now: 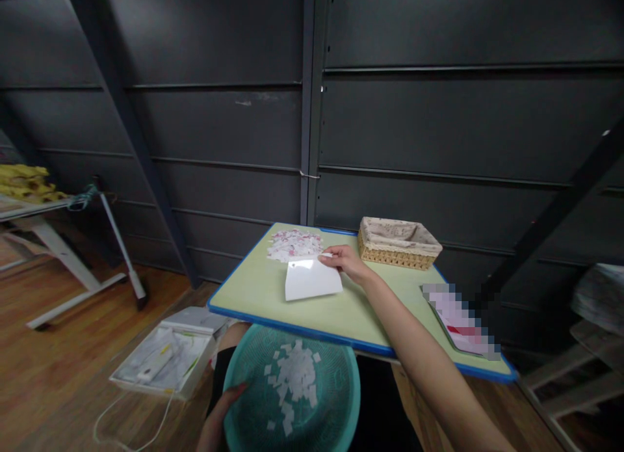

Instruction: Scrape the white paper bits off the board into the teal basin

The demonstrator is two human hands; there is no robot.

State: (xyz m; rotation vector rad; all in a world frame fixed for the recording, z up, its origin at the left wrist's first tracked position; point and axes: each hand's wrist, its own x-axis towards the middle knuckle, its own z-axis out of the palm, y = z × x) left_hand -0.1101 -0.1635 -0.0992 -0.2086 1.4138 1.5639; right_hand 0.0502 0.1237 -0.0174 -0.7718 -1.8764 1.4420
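Observation:
My right hand (347, 262) pinches the upper right edge of a white glossy sheet (312, 281), held tilted over the light green tabletop (263, 298). Behind the sheet lies a spread of small white and pinkish paper pieces (294, 242). A green plastic mesh basket (341, 400) rests on my lap below the table's front edge. Many small white square pieces (297, 374) are scattered inside it. With its thumb over the inside, my left hand (229, 403) grips the basket's left rim; its other fingers are hidden.
A cloth-lined wicker basket (397, 247) stands at the table's back right. Near the right edge lies a flat pinkish item (461, 325), partly blurred out. An open white box (163, 361) with a cord sits on the floor at left. A dark panelled wall (234, 127) rises behind the table.

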